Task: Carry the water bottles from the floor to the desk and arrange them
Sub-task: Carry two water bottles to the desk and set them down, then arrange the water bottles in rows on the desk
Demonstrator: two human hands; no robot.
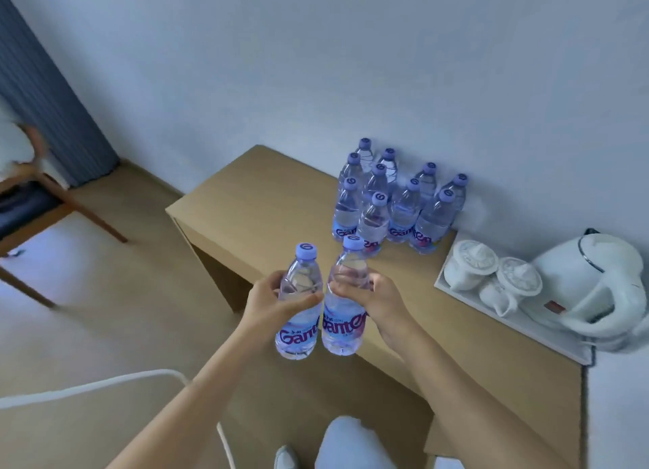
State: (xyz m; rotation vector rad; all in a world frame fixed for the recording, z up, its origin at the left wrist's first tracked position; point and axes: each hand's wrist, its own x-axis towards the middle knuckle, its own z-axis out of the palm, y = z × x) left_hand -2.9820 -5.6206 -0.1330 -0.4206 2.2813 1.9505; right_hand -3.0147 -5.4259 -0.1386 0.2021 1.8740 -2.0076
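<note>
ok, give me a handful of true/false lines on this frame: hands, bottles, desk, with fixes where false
1. Each hand grips one clear plastic water bottle with a purple cap: the left hand holds the left bottle, the right hand holds the right bottle. True.
2. Both held bottles already stand on the light wooden desk. False: they are held up in front of its near edge.
3. A cluster of upright bottles stands on the desk by the wall. True.
4. The white electric kettle sits on the floor. False: it is on a white tray on the desk.
5. The two held bottles lie on their sides. False: both are roughly upright, caps up.
</note>
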